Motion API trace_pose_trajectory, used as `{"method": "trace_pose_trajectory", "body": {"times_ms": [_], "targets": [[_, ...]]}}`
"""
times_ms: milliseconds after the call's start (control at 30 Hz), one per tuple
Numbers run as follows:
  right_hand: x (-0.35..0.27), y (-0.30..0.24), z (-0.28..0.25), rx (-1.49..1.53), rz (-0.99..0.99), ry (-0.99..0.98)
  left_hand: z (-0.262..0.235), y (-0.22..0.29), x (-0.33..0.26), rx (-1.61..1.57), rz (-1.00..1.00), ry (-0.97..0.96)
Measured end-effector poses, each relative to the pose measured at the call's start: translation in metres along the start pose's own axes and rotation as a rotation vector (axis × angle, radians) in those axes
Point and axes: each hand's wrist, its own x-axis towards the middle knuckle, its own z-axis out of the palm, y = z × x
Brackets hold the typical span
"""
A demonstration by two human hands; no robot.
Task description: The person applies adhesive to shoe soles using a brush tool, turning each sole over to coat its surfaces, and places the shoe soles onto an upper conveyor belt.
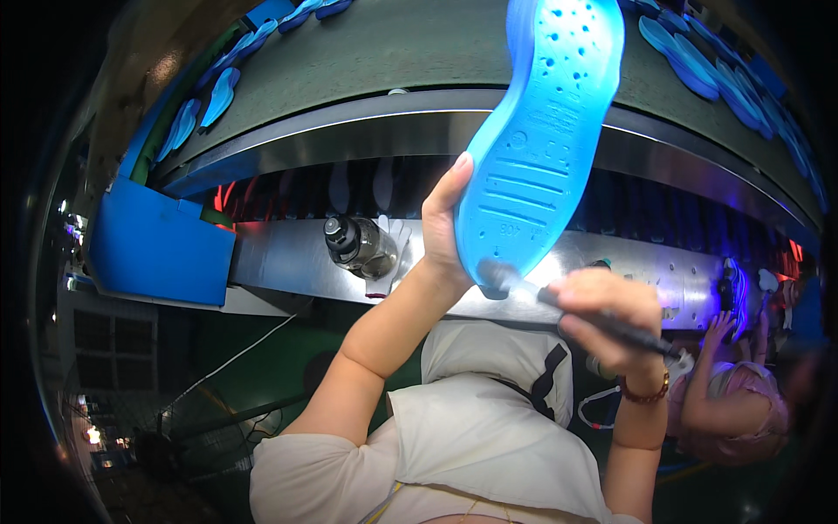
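My left hand (445, 218) grips a bright blue shoe sole (541, 166) by its edge near the lower, heel end. The sole is tilted up in front of me, with its grooved and dotted face in view. My right hand (611, 310) is closed round a slim brush (526, 287) with a dark handle. The brush's blurred tip is at the lower end of the sole; whether it touches I cannot tell. Part of the handle is hidden by my fingers.
A grey conveyor belt (375, 61) runs across the far side behind a metal rail. Blue soles (223, 92) lie at its left, more soles (690, 61) at its right. A dark-capped bottle (358, 249) stands on the metal ledge (271, 253). Another person (729, 406) is at the right.
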Motion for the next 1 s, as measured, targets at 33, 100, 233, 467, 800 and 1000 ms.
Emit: {"method": "trace_pose_trajectory", "body": {"times_ms": [33, 100, 233, 467, 800, 1000], "targets": [[0.0, -0.007, 0.006, -0.014, -0.063, -0.065, -0.002, 0.003, 0.001, -0.002, 0.008, -0.002], [-0.001, -0.021, 0.008, 0.076, -0.056, -0.254, -0.011, 0.006, 0.002, -0.088, -0.203, -0.003], [-0.005, 0.0, -0.01, -0.121, 0.006, -0.105, -0.007, 0.013, 0.0, 0.207, -0.494, 0.103], [-0.009, 0.003, -0.021, -0.055, 0.103, -0.299, 0.014, 0.027, -0.007, 0.656, -0.825, 0.148], [-0.012, 0.009, -0.056, -0.143, 0.235, -0.411, 0.0, 0.032, -0.01, 0.79, -0.831, 0.108], [-0.011, 0.007, -0.015, 0.201, 0.449, -0.117, -0.034, 0.008, -0.028, 0.22, -0.653, 0.135]]}}
